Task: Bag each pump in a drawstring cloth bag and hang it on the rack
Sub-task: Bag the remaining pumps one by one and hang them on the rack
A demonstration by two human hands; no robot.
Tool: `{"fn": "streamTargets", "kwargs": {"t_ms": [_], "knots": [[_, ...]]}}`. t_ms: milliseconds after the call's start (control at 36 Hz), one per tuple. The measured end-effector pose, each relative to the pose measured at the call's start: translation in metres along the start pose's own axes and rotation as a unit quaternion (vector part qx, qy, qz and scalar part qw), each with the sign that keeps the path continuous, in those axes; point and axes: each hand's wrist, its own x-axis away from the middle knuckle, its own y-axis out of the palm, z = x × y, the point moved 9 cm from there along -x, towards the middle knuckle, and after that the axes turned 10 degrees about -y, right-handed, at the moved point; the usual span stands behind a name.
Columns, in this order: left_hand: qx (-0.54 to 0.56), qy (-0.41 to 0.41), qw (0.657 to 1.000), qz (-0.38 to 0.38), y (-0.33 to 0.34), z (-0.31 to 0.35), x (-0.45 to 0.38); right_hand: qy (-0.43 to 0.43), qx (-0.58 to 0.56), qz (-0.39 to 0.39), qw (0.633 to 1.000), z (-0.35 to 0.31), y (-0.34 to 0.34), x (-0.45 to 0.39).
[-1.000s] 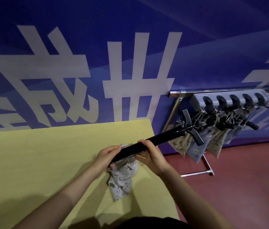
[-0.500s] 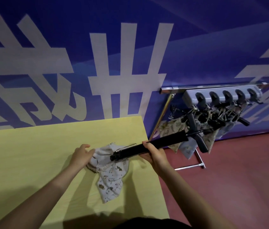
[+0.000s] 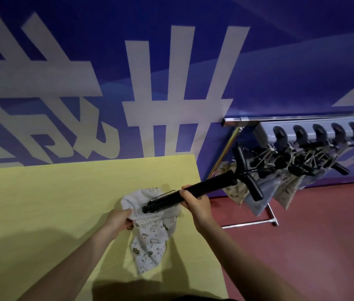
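Observation:
My right hand (image 3: 195, 203) grips the barrel of a black pump (image 3: 210, 184), which lies nearly level with its T-handle pointing right toward the rack. The pump's foot end sits at the open mouth of a pale printed drawstring bag (image 3: 152, 233). My left hand (image 3: 118, 220) pinches the bag's rim at the left side, holding the mouth open. The rest of the bag hangs down onto the yellow table (image 3: 41, 203). To the right stands the rack (image 3: 310, 131), a grey rail with hooks, carrying several bagged pumps (image 3: 280, 170) by their strings.
A blue wall banner with large white characters rises behind the table. The rack's chrome frame and foot bar (image 3: 250, 223) stand on a red floor to the right. The table's right edge runs close beside my right forearm.
My left hand let go of the pump, moved left and took hold of the bag's rim, spreading the mouth open. The pump's foot end now lies at that opening; the view shifted slightly left.

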Motion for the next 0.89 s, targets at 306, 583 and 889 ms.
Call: {"fn": "streamTargets", "kwargs": {"t_ms": [306, 583, 889], "knots": [[-0.201, 0.228, 0.952, 0.039, 0.007, 0.059, 0.063, -0.119, 0.023, 0.021, 0.992, -0.036, 0.006, -0.002], [-0.016, 0.169, 0.984, -0.056, -0.005, 0.058, 0.092, -0.139, 0.025, -0.009, 0.99, -0.042, 0.013, 0.019], [-0.043, 0.138, 0.989, -0.037, -0.009, 0.065, 0.107, -0.109, 0.035, -0.174, 0.978, -0.019, 0.059, 0.052]]}}
